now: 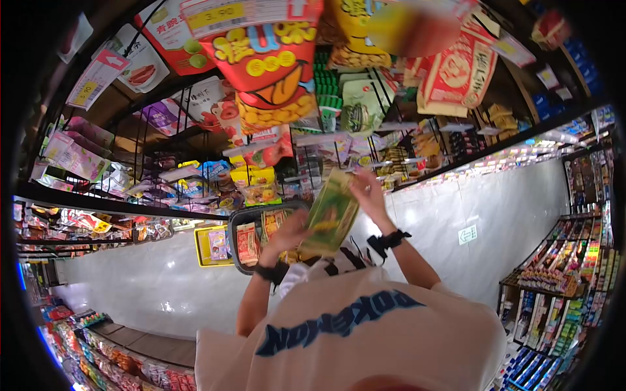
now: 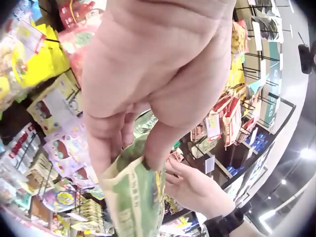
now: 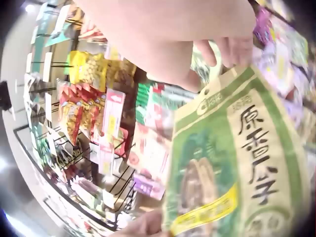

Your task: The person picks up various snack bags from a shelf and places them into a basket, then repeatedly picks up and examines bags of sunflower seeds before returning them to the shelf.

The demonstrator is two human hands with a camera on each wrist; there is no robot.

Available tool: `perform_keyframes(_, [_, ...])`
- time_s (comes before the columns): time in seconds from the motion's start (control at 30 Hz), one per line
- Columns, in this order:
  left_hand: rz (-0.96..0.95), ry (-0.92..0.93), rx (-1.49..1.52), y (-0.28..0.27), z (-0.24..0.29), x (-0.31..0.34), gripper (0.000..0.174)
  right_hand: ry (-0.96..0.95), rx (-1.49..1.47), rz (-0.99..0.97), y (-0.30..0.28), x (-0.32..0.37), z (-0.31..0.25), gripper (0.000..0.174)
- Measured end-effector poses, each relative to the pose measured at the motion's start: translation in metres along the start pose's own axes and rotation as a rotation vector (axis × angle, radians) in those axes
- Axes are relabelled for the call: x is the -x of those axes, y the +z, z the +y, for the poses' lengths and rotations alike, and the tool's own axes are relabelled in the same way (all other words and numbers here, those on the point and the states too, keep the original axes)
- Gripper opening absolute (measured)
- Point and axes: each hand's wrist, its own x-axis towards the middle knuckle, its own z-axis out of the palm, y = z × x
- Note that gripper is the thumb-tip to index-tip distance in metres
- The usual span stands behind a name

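Note:
I hold a green snack packet in front of hanging shelves, both hands on it. My left hand grips its lower left side; in the left wrist view the left hand pinches the packet's edge between thumb and fingers. My right hand holds the top end; in the right wrist view the right hand pinches the packet by its hang hole. The packet bears black characters and a yellow label strip. Both wrists wear black straps.
Racks of hanging snack bags fill the space ahead, with yellow price tags. A dark basket with packets and a yellow basket lie behind my hands. More shelves line the aisle on the right.

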Motion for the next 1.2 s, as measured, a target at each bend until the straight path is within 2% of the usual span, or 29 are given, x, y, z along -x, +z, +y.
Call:
perform_keyframes(0.03, [-0.042,0.079,0.018,0.002,0.011,-0.021,0.047,-0.040,0.005,0.108,-0.014,-0.012,0.001,0.047])
perform_keyframes(0.1, [-0.050,0.079,0.017,0.013,0.002,-0.061,0.042,-0.078,-0.014,0.286,-0.042,-0.029,0.001,0.047])
perform_keyframes(0.17, [-0.068,0.104,-0.044,0.023,0.064,-0.072,0.039,-0.065,0.067,0.391,-0.071,-0.051,0.020,0.044])
perform_keyframes(0.23, [-0.130,0.100,0.178,0.032,0.056,-0.094,0.041,0.125,-0.397,0.156,-0.104,-0.050,-0.016,0.039])
perform_keyframes(0.27, [-0.188,0.035,0.236,0.033,0.056,-0.101,0.048,0.242,-0.690,0.113,-0.109,-0.043,-0.046,0.031])
perform_keyframes(0.4, [-0.306,-0.056,0.211,0.040,0.079,-0.123,0.059,0.006,-0.608,0.131,-0.127,-0.051,-0.048,0.021])
perform_keyframes(0.5, [-0.310,0.096,0.222,0.046,0.073,-0.140,0.057,-0.013,-0.654,0.176,-0.134,-0.055,-0.051,0.024])
perform_keyframes(0.6, [-0.249,0.134,0.053,0.050,0.071,-0.148,0.057,-0.034,-0.585,0.236,-0.137,-0.052,-0.052,0.021])
perform_keyframes(0.7, [-0.332,-0.045,-0.010,0.054,0.090,-0.146,0.059,-0.066,-0.518,0.294,-0.135,-0.045,-0.053,0.021])
perform_keyframes(0.77, [-0.358,-0.006,-0.048,0.058,0.092,-0.143,0.058,-0.067,-0.427,0.310,-0.138,-0.035,-0.050,0.021])
perform_keyframes(0.83, [-0.400,0.015,-0.049,0.063,0.093,-0.140,0.057,-0.047,-0.510,0.332,-0.135,-0.026,-0.051,0.021])
perform_keyframes(0.97, [-0.455,-0.050,-0.072,0.070,0.088,-0.129,0.058,-0.075,-0.522,0.363,-0.136,0.011,-0.056,0.021])
perform_keyframes(1.07, [-0.438,0.023,-0.030,0.080,0.092,-0.115,0.050,-0.067,-0.529,0.424,-0.135,0.035,-0.047,0.021])
perform_keyframes(1.2, [-0.357,0.144,0.064,0.108,0.122,-0.090,0.038,-0.033,-0.511,0.447,-0.139,0.074,-0.050,0.022])
